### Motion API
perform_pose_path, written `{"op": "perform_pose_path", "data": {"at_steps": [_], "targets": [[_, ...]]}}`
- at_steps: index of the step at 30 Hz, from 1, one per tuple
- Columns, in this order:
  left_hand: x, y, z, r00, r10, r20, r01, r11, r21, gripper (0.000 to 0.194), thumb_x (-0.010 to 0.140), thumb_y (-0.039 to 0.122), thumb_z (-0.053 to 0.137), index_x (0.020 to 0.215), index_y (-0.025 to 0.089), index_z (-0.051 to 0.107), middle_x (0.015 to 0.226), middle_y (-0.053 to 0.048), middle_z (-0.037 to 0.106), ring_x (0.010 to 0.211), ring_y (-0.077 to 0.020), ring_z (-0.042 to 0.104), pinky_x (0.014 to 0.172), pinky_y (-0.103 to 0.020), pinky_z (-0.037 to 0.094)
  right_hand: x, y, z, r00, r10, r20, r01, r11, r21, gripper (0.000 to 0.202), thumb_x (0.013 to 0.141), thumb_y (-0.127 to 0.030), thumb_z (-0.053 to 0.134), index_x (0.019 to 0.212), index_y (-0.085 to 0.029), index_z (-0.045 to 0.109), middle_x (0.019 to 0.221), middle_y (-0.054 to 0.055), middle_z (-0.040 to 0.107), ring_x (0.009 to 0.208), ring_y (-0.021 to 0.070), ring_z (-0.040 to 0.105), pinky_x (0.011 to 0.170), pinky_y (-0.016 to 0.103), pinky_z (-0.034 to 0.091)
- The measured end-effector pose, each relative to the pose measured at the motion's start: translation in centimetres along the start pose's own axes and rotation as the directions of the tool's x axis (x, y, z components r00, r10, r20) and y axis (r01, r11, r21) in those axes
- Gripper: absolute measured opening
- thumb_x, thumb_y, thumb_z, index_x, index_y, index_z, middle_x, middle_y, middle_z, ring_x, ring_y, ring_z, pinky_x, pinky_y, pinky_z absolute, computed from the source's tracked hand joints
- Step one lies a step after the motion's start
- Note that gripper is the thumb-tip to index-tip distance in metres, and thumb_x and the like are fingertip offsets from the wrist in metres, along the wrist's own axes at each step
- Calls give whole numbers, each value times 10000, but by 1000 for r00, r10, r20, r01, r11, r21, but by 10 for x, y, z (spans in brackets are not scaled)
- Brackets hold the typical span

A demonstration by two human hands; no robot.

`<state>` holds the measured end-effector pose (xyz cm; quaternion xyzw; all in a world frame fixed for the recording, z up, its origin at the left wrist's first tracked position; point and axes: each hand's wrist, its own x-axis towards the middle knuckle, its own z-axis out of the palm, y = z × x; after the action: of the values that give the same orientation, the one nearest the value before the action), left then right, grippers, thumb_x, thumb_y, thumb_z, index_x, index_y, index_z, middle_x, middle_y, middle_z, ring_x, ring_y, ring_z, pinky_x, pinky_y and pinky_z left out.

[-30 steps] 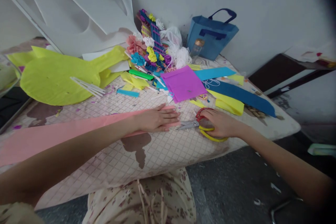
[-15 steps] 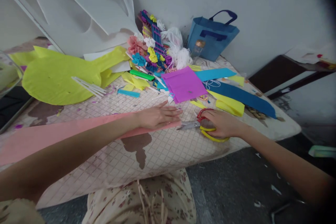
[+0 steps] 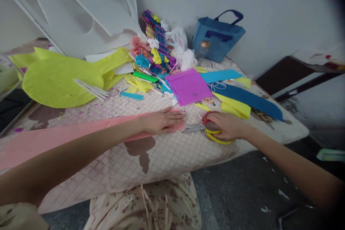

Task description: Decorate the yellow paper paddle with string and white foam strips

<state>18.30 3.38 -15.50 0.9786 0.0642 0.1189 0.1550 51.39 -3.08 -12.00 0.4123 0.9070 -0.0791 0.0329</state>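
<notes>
A long pink paper strip [image 3: 67, 132] runs from the left edge to the middle of the table. My left hand [image 3: 159, 120] lies flat on its right end, fingers stretched and palm down. Just right of the strip, my right hand [image 3: 221, 125] has its fingers round the red and yellow handles of the scissors [image 3: 194, 128]. Their metal blades rest on the tablecloth, pointing left toward the strip's end. Behind both hands lies a purple paper square [image 3: 189, 86].
A yellow fish-shaped piece [image 3: 61, 81] with white sticks on it lies at the left. Paper flowers [image 3: 156, 55] and a green cutter [image 3: 145, 77] are farther back. A blue bag [image 3: 218, 39] stands by the wall. Blue strips [image 3: 248, 99] lie at the right.
My left hand has shifted slightly left, and more of the pink strip's right end shows. The scissors and my right hand have barely moved.
</notes>
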Motion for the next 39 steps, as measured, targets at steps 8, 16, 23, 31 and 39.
{"op": "perform_pose_path", "data": {"at_steps": [8, 16, 23, 31, 39], "targets": [[-2, -6, -2, 861, -417, -292, 435, 901, -4, 296, 782, 173, 597, 1072, 115, 611, 1094, -136, 633, 1027, -244, 593, 893, -391, 486, -2, -3, -1, 1000, 4, -25, -3, 999, 34, 421, 713, -364, 668, 1091, -197, 584, 1123, 121, 632, 1034, 288, 598, 905, 441, 476], [1, -7, -4, 883, -374, -283, 369, 927, -74, 155, 834, 196, 546, 951, 162, 642, 1019, -91, 668, 992, -213, 612, 868, -356, 492, -1, -4, -2, 1000, -8, -7, 8, 1000, -2, 426, 722, -346, 658, 1093, -159, 566, 1134, 144, 625, 1037, 291, 595, 902, 437, 473], [6, 5, -4, 999, 24, 45, -24, 1000, 0, 406, 994, 299, 346, 1386, 270, 446, 1484, -29, 409, 1394, -193, 323, 1176, -434, 112, -2, -1, -1, 1000, -16, -1, 16, 999, -38, 441, 728, -365, 655, 1107, -163, 555, 1119, 144, 631, 1019, 293, 601, 893, 437, 474], [2, 0, 0, 989, 4, 146, -10, 999, 41, 485, 1010, 375, 221, 1484, 283, 273, 1549, 7, 265, 1439, -149, 202, 1175, -380, -82, 0, 2, 0, 998, -20, 59, 24, 997, -71, 442, 748, -378, 639, 1112, -148, 541, 1139, 148, 626, 1033, 288, 602, 885, 421, 476], [2, 0, 0, 982, -15, 188, 2, 998, 69, 500, 1009, 400, 194, 1496, 289, 231, 1563, 38, 214, 1452, -132, 139, 1170, -371, -115, -1, 0, -1, 994, 29, 102, -19, 996, -90, 402, 756, -380, 630, 1078, -154, 548, 1061, 132, 662, 942, 268, 642, 777, 366, 478]]}}
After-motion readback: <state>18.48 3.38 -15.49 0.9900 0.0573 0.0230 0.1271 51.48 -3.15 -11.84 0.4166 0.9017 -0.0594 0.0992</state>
